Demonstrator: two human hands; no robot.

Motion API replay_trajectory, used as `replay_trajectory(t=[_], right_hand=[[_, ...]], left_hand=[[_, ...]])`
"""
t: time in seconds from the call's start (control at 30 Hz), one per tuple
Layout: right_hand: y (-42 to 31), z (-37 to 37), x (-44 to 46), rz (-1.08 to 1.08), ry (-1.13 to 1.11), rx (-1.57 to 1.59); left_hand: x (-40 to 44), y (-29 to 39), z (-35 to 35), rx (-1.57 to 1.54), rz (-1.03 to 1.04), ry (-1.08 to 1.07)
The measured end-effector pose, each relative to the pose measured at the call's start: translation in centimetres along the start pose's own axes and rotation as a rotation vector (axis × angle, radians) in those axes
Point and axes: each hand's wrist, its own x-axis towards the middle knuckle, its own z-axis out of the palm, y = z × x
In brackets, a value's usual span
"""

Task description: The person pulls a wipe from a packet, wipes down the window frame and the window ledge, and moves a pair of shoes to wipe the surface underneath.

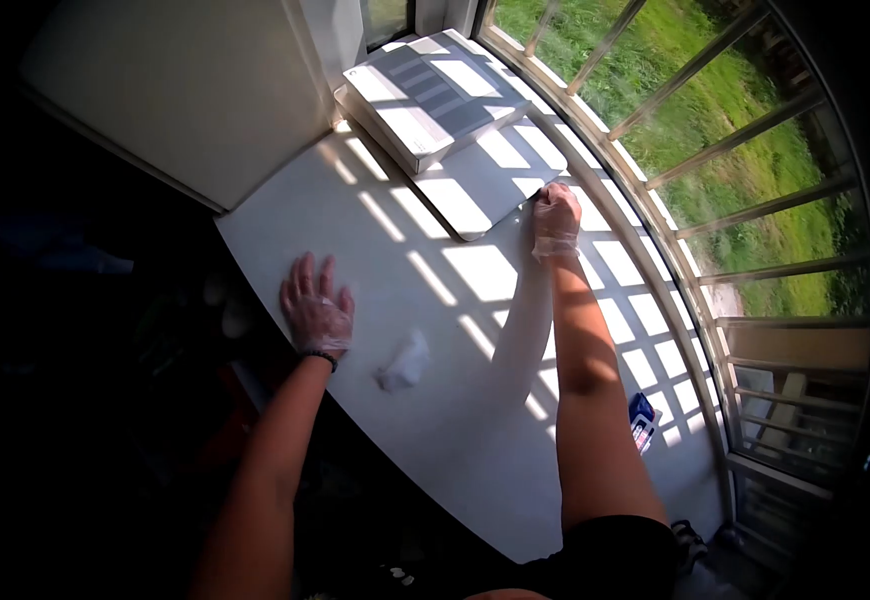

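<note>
White table [445, 430] with bright gridded patches, grey slab [485, 178], white wad [407, 360], black bracelet [320, 356]

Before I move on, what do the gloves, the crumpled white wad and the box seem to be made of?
Gloves: probably thin, clear plastic film; skin shows through, with shiny wrinkles near the wrists.
Wad: perhaps tissue or soft cloth; white, matte and rumpled, too blurred to settle.
Box: likely smooth cardboard; flat sides, crisp edges, small print-like marks.

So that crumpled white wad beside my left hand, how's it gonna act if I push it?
The white wad looks crumpled and soft-edged, so it's probably floppy. Small and apparently thin, it's likely light. Its uneven outline suggests sliding over the white surface rather than rolling.
</note>
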Motion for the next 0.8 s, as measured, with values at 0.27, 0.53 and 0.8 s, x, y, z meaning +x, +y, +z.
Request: replay_trajectory(t=[0.27, 0.53, 0.8], right_hand=[[0.3, 0.1, 9.1, 0.191, 0.052, 0.004], [-8.4, 5.0, -2.9, 0.38, -0.489, 0.472], [4.3, 5.3, 10.6, 0.324, 0.107, -0.004]], left_hand=[[0.7, 0.1, -0.4, -0.005, -0.015, 0.0], [0.6, 0.1, -0.5, -0.026, 0.0, 0.014], [0.7, 0.1, -0.4, -0.008, -0.032, -0.055]])
